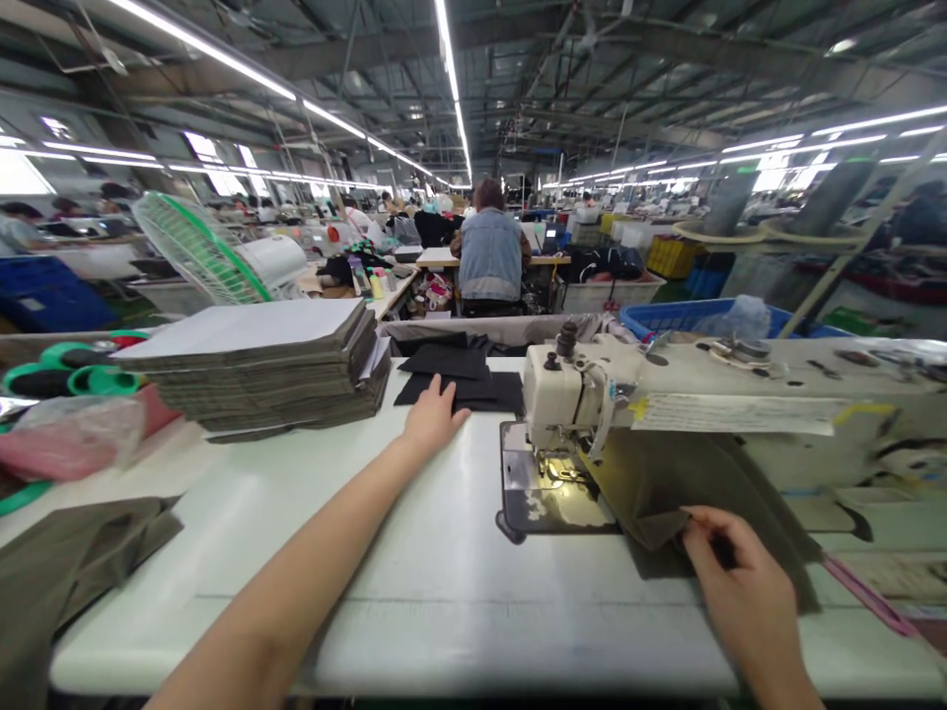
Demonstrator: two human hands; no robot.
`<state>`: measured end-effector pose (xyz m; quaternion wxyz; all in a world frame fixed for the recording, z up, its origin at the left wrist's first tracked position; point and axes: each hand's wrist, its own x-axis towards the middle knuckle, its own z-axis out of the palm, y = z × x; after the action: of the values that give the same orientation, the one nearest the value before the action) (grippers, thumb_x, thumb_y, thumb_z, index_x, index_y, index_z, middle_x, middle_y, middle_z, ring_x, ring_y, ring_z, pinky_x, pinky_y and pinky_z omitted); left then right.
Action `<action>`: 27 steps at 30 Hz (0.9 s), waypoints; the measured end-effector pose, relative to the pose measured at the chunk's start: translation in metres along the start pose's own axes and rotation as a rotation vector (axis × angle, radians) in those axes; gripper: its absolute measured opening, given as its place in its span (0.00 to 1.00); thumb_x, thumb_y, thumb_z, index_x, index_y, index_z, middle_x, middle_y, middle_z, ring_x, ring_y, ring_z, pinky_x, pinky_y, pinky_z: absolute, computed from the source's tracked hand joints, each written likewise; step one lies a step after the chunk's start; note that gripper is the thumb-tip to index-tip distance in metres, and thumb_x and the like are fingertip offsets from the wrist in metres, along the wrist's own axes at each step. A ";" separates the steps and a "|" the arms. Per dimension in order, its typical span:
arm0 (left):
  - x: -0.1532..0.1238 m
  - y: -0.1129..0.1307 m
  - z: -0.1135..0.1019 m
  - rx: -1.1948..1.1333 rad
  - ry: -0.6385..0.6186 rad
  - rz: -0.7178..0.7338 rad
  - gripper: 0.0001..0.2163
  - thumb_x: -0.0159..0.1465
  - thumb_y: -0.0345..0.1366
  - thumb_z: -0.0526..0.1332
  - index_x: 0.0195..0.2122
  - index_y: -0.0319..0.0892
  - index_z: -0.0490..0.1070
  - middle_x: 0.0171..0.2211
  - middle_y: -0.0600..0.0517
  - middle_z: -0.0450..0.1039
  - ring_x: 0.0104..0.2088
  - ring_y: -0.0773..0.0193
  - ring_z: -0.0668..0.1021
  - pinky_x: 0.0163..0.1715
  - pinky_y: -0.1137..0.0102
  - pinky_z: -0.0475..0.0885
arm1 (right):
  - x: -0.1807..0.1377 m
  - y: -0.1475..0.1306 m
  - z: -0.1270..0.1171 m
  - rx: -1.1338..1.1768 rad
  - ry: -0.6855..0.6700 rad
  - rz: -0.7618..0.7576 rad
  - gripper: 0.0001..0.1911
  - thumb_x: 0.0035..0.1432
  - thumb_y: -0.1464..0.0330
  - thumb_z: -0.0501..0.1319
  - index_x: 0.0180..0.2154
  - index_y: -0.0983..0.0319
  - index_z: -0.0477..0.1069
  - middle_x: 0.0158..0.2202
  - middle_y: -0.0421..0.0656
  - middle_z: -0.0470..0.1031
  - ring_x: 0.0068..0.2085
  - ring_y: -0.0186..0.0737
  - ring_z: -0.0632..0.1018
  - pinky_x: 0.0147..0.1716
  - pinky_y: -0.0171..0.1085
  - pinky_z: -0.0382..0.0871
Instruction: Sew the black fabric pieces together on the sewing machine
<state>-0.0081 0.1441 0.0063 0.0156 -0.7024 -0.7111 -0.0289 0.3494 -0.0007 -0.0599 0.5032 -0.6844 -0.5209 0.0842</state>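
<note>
My right hand [755, 587] pinches the edge of the olive cloth [692, 478] between thumb and fingers — the cloth spreads just ahead of it, under the arm of the sewing machine [681, 375]. My left hand [429, 424] reaches forward, fingers loosely open, tips at the black fabric pieces [497, 390] — a fabric stack [258, 385] stands to its left.

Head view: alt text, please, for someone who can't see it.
A person's right hand pinches olive fabric at a sewing machine while the left hand reaches across a pale table to black fabric pieces. A thick fabric stack stands farther left.
</note>
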 end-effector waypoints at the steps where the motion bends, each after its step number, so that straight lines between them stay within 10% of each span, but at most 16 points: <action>1: 0.006 0.007 -0.002 -0.004 0.027 0.006 0.27 0.69 0.42 0.57 0.66 0.35 0.60 0.68 0.32 0.55 0.61 0.44 0.71 0.56 0.61 0.68 | 0.000 0.000 0.000 0.009 0.006 -0.008 0.18 0.50 0.52 0.61 0.32 0.59 0.76 0.27 0.42 0.78 0.29 0.43 0.78 0.31 0.38 0.72; 7: -0.046 0.048 -0.011 -0.051 0.028 0.216 0.15 0.70 0.41 0.54 0.38 0.38 0.77 0.36 0.39 0.79 0.42 0.47 0.82 0.44 0.58 0.75 | -0.002 -0.013 -0.002 0.035 0.074 -0.195 0.10 0.57 0.60 0.59 0.32 0.59 0.74 0.29 0.43 0.77 0.31 0.42 0.77 0.34 0.40 0.73; 10: -0.104 0.064 -0.005 -0.199 0.073 0.638 0.12 0.70 0.38 0.54 0.46 0.42 0.75 0.42 0.43 0.80 0.46 0.52 0.81 0.46 0.60 0.75 | -0.017 -0.037 -0.003 0.010 0.085 -0.389 0.04 0.60 0.66 0.59 0.34 0.58 0.72 0.30 0.42 0.75 0.32 0.41 0.76 0.36 0.40 0.72; 14: -0.142 0.087 0.005 -0.569 0.189 1.045 0.36 0.67 0.38 0.61 0.71 0.38 0.45 0.68 0.37 0.57 0.69 0.49 0.60 0.65 0.52 0.61 | -0.052 -0.081 -0.006 0.117 -0.122 -0.513 0.04 0.60 0.73 0.58 0.35 0.57 0.69 0.31 0.41 0.74 0.33 0.39 0.76 0.35 0.37 0.71; 17: -0.138 0.093 0.005 -0.685 0.004 1.172 0.27 0.67 0.33 0.58 0.68 0.44 0.57 0.63 0.44 0.68 0.66 0.54 0.66 0.68 0.54 0.58 | -0.075 -0.090 -0.011 0.236 -0.317 -0.521 0.04 0.60 0.72 0.57 0.36 0.56 0.68 0.30 0.39 0.73 0.32 0.38 0.77 0.33 0.35 0.71; 22: -0.150 0.054 -0.002 -0.529 -0.196 1.287 0.20 0.68 0.26 0.54 0.62 0.38 0.67 0.60 0.40 0.71 0.64 0.53 0.70 0.65 0.60 0.65 | -0.085 -0.044 -0.026 0.275 -0.714 -0.585 0.38 0.53 0.53 0.70 0.62 0.55 0.61 0.57 0.49 0.74 0.54 0.52 0.78 0.51 0.42 0.75; 27: -0.194 -0.009 -0.003 -0.322 -0.227 1.114 0.33 0.67 0.24 0.55 0.72 0.52 0.50 0.69 0.51 0.55 0.69 0.54 0.59 0.68 0.57 0.56 | -0.087 -0.019 -0.026 -0.104 -0.756 -0.990 0.42 0.57 0.72 0.65 0.69 0.55 0.54 0.64 0.44 0.68 0.64 0.48 0.70 0.61 0.43 0.67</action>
<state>-0.0150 -0.0500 -0.0027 -0.1547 -0.9622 -0.2190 -0.0487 0.3157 -0.0868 -0.0678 0.2293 -0.3082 -0.9218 0.0517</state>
